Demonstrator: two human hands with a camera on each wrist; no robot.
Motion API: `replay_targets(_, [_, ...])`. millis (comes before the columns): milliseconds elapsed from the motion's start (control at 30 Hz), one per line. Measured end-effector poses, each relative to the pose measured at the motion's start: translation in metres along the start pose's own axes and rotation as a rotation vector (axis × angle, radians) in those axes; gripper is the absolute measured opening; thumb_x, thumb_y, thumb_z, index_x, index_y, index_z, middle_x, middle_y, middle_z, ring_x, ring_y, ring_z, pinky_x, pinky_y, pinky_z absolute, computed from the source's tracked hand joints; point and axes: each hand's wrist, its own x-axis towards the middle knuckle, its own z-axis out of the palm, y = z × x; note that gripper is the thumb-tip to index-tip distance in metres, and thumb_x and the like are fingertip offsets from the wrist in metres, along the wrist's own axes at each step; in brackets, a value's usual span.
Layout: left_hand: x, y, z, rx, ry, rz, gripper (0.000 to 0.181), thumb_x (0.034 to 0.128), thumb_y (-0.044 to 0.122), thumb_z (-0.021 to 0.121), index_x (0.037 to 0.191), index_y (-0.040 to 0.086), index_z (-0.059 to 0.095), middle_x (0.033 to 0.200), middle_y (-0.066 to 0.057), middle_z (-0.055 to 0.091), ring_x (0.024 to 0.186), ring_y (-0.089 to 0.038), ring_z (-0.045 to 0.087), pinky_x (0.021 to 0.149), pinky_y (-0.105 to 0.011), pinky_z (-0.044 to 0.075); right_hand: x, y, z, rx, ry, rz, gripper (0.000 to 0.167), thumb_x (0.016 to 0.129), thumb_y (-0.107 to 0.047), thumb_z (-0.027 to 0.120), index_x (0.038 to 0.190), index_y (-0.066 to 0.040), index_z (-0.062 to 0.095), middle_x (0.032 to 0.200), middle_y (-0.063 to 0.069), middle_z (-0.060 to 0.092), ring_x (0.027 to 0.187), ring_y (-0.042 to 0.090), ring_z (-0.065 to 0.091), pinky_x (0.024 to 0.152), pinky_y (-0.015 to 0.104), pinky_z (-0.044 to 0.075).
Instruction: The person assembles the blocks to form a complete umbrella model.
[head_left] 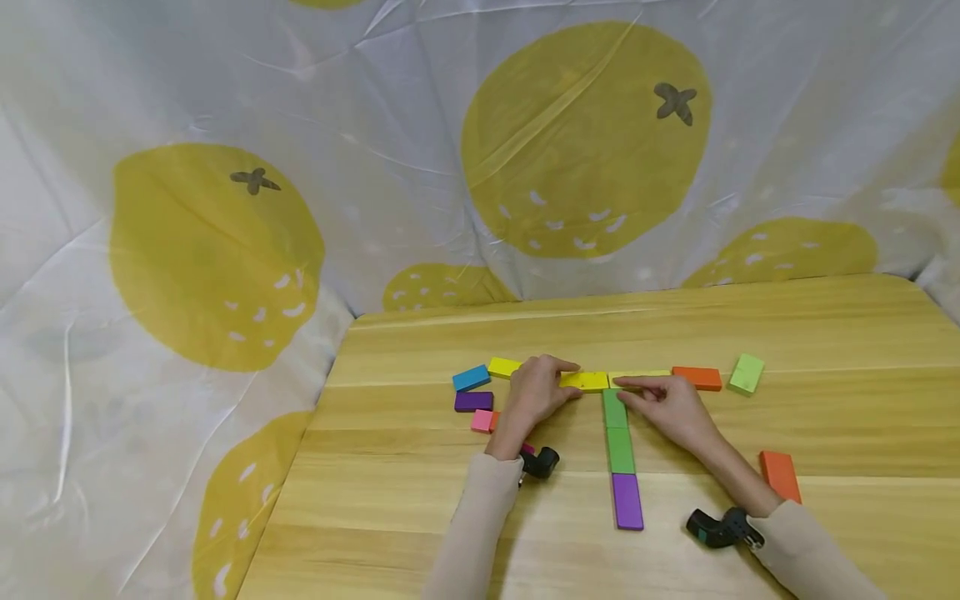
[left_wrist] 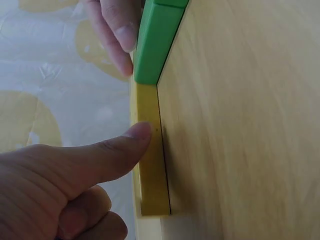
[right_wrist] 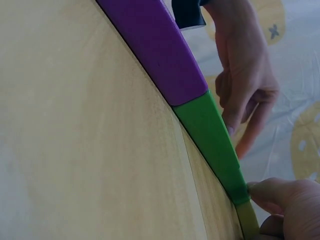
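Note:
Wooden blocks lie end to end on the table: a row across and a column running toward me. My left hand [head_left: 534, 390] pinches a yellow block [head_left: 591, 382], index finger at its far edge and thumb on its near side. In the left wrist view that thumb [left_wrist: 115, 152] lies against the yellow block. My right hand [head_left: 672, 408] has its index finger stretched over the pale yellow block [head_left: 652, 373], its tip near the yellow block's end. Its thumb touches the upper green block [head_left: 614, 408]. A second green block [head_left: 620, 451] and a purple block [head_left: 627, 502] continue the column.
An orange block [head_left: 697, 378] ends the row, with a light green one [head_left: 746, 374] beyond it. Another orange block [head_left: 781, 477] lies right. Blue [head_left: 471, 378], dark purple [head_left: 474, 402] and pink [head_left: 482, 421] blocks sit left. A lemon-patterned cloth [head_left: 420, 167] hangs behind the table [head_left: 360, 517].

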Motion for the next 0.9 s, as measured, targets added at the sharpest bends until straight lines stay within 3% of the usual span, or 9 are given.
replay_targets(133, [-0.0008, -0.0028, -0.0014, -0.005, -0.007, -0.025, 0.034, 0.0876, 0.032, 0.084, 0.121, 0.024, 0.08, 0.077, 0.001, 0.065, 0.065, -0.007, 0.042, 0.055, -0.018, 0.029, -0.0004, -0.0004, -0.001, 0.002, 0.001, -0.012, 0.026, 0.096, -0.025, 0.075, 0.118, -0.012, 0.08, 0.056, -0.007, 0.036, 0.05, 0.004, 0.027, 0.047, 0.023, 0.026])
replay_targets(367, [-0.0019, -0.0057, -0.0012, -0.027, -0.032, -0.035, 0.035, 0.0891, 0.032, 0.082, 0.123, 0.026, 0.078, 0.075, 0.001, 0.063, 0.065, -0.009, 0.041, 0.055, -0.019, 0.028, 0.0, 0.0015, 0.0002, -0.01, 0.012, -0.022, 0.025, 0.096, -0.025, 0.076, 0.117, -0.012, 0.08, 0.055, -0.008, 0.037, 0.051, 0.004, 0.028, 0.048, 0.024, 0.027])
replay_targets(467, [-0.0018, -0.0059, -0.0003, -0.026, -0.025, -0.036, 0.034, 0.089, 0.032, 0.082, 0.123, 0.027, 0.078, 0.086, 0.001, 0.072, 0.069, -0.008, 0.044, 0.056, -0.018, 0.03, -0.0001, 0.0022, 0.0007, -0.008, 0.011, -0.022, 0.025, 0.096, -0.025, 0.076, 0.117, -0.012, 0.08, 0.055, -0.008, 0.037, 0.051, 0.004, 0.028, 0.048, 0.024, 0.028])
replay_targets(600, [-0.002, -0.0051, 0.0003, -0.032, -0.018, -0.035, 0.034, 0.0901, 0.031, 0.081, 0.124, 0.028, 0.078, 0.08, 0.002, 0.069, 0.066, -0.008, 0.042, 0.055, -0.018, 0.029, 0.0002, 0.0023, 0.0006, -0.008, 0.011, -0.024, 0.025, 0.096, -0.025, 0.076, 0.117, -0.012, 0.08, 0.055, -0.007, 0.036, 0.05, 0.004, 0.028, 0.048, 0.024, 0.027])
replay_targets(733, [-0.0017, -0.0045, 0.0009, -0.049, -0.021, -0.034, 0.035, 0.0912, 0.031, 0.08, 0.126, 0.027, 0.077, 0.067, 0.003, 0.054, 0.06, -0.008, 0.037, 0.053, -0.019, 0.027, 0.0007, 0.0022, 0.0002, -0.014, 0.011, -0.028, 0.025, 0.096, -0.025, 0.076, 0.117, -0.012, 0.08, 0.055, -0.007, 0.037, 0.05, 0.004, 0.028, 0.048, 0.024, 0.027])
replay_targets(900, [-0.0015, -0.0053, 0.0016, -0.058, -0.019, -0.022, 0.035, 0.0906, 0.03, 0.08, 0.125, 0.026, 0.077, 0.077, 0.002, 0.067, 0.062, -0.008, 0.039, 0.054, -0.018, 0.027, 0.0003, 0.0018, -0.0001, -0.02, 0.008, -0.024, 0.025, 0.096, -0.025, 0.076, 0.117, -0.011, 0.08, 0.056, -0.007, 0.036, 0.05, 0.004, 0.028, 0.048, 0.024, 0.027])
